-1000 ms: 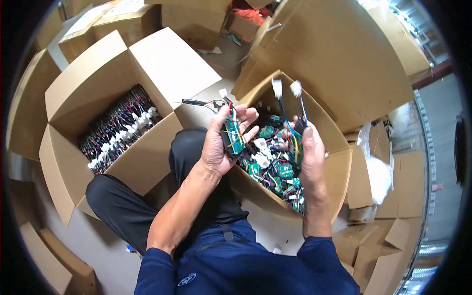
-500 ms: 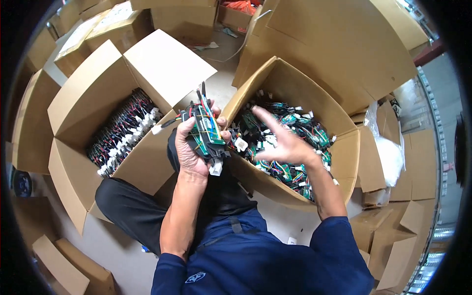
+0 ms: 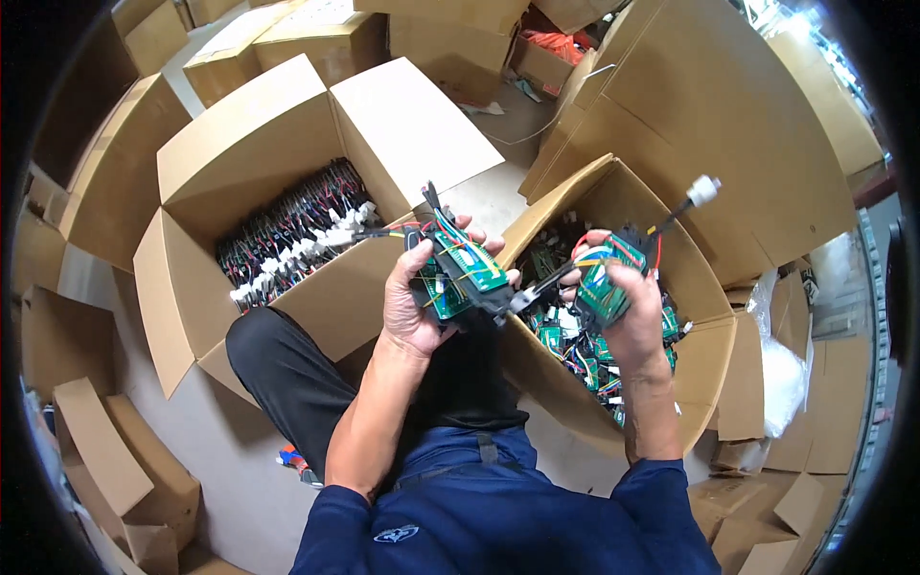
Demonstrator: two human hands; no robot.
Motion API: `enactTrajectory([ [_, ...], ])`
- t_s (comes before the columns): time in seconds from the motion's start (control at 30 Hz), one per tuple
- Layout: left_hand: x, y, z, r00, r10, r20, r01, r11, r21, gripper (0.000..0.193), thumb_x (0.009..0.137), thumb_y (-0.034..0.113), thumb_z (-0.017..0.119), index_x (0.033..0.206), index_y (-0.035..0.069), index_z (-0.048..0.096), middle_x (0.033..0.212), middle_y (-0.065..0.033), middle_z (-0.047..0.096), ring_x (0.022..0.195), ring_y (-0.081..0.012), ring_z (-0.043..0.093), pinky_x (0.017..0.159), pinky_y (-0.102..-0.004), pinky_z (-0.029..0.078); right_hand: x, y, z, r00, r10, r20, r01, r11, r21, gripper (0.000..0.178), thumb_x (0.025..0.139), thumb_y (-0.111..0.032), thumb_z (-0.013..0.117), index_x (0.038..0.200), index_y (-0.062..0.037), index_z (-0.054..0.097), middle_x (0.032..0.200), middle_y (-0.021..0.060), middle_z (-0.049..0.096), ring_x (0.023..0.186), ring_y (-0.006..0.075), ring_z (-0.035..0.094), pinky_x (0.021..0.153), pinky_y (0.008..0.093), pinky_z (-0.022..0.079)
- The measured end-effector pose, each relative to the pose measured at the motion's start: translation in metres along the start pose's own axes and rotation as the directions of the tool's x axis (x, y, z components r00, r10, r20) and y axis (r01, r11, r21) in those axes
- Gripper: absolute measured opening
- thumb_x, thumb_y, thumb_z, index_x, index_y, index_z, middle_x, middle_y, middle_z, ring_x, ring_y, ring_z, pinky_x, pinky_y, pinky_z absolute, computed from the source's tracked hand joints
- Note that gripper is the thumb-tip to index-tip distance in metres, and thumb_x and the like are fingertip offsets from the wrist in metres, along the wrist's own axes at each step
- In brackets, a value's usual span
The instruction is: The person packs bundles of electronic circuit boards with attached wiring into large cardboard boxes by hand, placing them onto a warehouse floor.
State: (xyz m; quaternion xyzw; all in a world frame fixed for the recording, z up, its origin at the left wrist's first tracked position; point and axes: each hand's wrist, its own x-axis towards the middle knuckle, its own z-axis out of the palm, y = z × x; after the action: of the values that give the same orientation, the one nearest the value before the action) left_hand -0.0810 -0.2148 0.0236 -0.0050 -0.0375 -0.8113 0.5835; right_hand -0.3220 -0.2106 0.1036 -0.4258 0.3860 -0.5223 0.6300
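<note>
In my left hand (image 3: 414,305) I grip a small stack of green circuit boards (image 3: 468,266) with black casings and coloured wires. My fingers wrap round the stack's sides. My right hand (image 3: 636,321) is closed round another wired circuit board (image 3: 606,287), held over the right carton. A black cable with a white connector (image 3: 703,190) sticks out from this board toward the upper right. Below my right hand, the right carton (image 3: 704,383) holds a jumbled heap of similar boards (image 3: 599,369). To the left, an open carton (image 3: 278,353) contains tightly packed rows of wired units (image 3: 297,225) with white connectors.
Large flattened cardboard (image 3: 709,134) stands behind the right carton. Closed cartons (image 3: 316,43) sit at the back, and open ones (image 3: 125,460) lie at the lower left. Clear plastic wrap (image 3: 781,369) hangs at the right. A red and blue object (image 3: 295,462) lies beside my leg.
My right hand was spread over the heap and empty; now it holds a circuit board, raised near my left hand. My view has shifted, so the cartons appear farther right.
</note>
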Motion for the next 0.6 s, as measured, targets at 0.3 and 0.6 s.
enactTrajectory([
  [0.3, 0.003, 0.027, 0.004, 0.981, 0.191, -0.039, -0.171, 0.940, 0.296, 0.051, 0.094, 0.034, 0.067, 0.133, 0.003, 0.055, 0.105, -0.0099, 0.064, 0.101, -0.0245, 0.066, 0.103, -0.0549, 0.053, -0.012, -0.005, -0.005, 0.980, 0.168, 0.109, -0.187, 0.963, 0.193, 0.052, 0.106, -0.045, 0.048, 0.127, 0.0019, 0.057, 0.103, 0.0144, 0.068, 0.082, 0.0228, 0.071, 0.069, 0.0339, 0.061],
  [0.6, -0.006, -0.022, 0.020, 0.975, 0.182, -0.125, -0.042, 0.709, 0.704, 0.061, 0.099, 0.057, 0.060, 0.128, 0.003, 0.059, 0.113, -0.0063, 0.067, 0.103, -0.0157, 0.065, 0.092, -0.0340, 0.053, 0.005, 0.063, 0.072, 0.977, -0.086, 0.193, 0.140, 0.946, -0.291, 0.086, 0.088, -0.033, 0.083, 0.150, 0.0026, 0.035, 0.133, 0.0111, 0.058, 0.122, 0.0178, 0.056, 0.108, 0.0337, 0.044],
])
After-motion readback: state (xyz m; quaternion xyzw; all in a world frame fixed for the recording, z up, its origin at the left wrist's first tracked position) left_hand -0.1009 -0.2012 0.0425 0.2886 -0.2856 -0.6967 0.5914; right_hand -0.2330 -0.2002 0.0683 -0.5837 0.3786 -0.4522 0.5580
